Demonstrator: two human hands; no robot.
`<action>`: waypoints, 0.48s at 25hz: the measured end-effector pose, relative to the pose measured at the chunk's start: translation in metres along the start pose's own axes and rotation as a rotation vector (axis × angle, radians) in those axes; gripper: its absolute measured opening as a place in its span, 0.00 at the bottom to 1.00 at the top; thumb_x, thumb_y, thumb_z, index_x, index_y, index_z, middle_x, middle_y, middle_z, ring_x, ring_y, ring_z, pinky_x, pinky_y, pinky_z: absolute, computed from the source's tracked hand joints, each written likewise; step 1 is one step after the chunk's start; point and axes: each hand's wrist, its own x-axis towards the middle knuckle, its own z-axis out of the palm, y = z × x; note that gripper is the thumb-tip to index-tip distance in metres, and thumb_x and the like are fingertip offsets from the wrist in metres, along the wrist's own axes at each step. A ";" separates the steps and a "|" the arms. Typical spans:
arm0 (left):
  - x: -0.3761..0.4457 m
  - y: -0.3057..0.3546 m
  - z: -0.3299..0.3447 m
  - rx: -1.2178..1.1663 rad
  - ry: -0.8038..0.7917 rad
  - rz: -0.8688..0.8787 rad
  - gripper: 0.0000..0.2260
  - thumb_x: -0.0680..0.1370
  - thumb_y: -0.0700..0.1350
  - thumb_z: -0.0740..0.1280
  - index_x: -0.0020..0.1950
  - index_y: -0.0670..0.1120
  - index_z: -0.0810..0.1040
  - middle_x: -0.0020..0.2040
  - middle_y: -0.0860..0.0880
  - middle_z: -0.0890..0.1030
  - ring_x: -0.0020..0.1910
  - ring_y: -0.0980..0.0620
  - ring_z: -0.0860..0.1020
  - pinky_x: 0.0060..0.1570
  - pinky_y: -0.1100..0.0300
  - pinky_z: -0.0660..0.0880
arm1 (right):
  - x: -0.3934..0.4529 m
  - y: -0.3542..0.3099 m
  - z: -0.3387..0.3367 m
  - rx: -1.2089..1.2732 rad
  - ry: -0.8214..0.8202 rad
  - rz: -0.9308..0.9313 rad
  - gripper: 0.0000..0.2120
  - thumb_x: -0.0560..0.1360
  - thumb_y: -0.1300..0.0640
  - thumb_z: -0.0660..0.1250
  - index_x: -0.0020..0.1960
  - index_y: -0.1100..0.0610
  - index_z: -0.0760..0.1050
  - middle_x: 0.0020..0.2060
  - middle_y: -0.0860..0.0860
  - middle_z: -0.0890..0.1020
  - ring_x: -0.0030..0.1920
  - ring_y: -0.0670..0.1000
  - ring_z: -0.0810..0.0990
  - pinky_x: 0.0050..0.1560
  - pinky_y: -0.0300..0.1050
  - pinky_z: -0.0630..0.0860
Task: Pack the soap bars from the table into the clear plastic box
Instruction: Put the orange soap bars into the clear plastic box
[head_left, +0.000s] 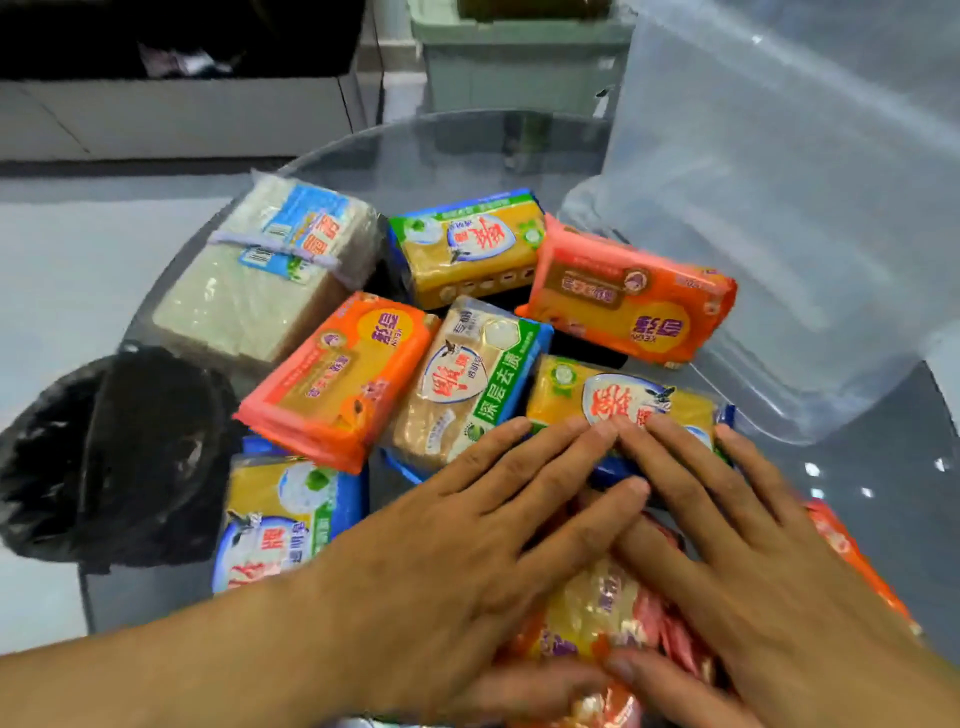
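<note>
Left hand (467, 525): flat, fingers spread, lying on a wrapped soap bar (597, 618) at the near edge.
Right hand (727, 535): flat, fingers spread, on the same bar.
Other soap bars (447, 379): scattered over the glass table (441, 150).
Clear box (789, 218): far right, on the table.

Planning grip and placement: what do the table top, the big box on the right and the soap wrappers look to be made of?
Table top: probably glass, glossy; the floor shows through.
Clear plastic box: translucent, slightly frosted plastic with glare streaks.
Soap wrappers, such as the orange pack: thin shiny printed film, crinkled at the sealed ends.
</note>
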 end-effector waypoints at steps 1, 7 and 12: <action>-0.001 0.001 -0.001 0.005 -0.002 -0.003 0.37 0.77 0.66 0.57 0.80 0.46 0.57 0.80 0.41 0.55 0.79 0.46 0.52 0.75 0.49 0.52 | -0.002 -0.003 -0.002 -0.002 0.006 0.009 0.33 0.75 0.32 0.52 0.74 0.48 0.65 0.78 0.55 0.58 0.79 0.56 0.55 0.71 0.63 0.58; -0.003 0.004 -0.007 0.010 0.006 0.001 0.36 0.78 0.63 0.59 0.80 0.46 0.56 0.80 0.42 0.55 0.79 0.47 0.54 0.75 0.46 0.56 | -0.005 -0.007 -0.016 -0.013 -0.077 0.048 0.34 0.76 0.30 0.46 0.76 0.46 0.59 0.80 0.53 0.53 0.79 0.53 0.49 0.76 0.60 0.51; -0.003 0.025 -0.028 0.011 -0.107 -0.109 0.39 0.75 0.68 0.52 0.80 0.47 0.56 0.80 0.45 0.55 0.79 0.48 0.53 0.76 0.48 0.52 | -0.008 -0.016 -0.025 0.051 -0.091 0.069 0.39 0.72 0.26 0.41 0.77 0.44 0.56 0.80 0.51 0.51 0.79 0.52 0.46 0.77 0.58 0.47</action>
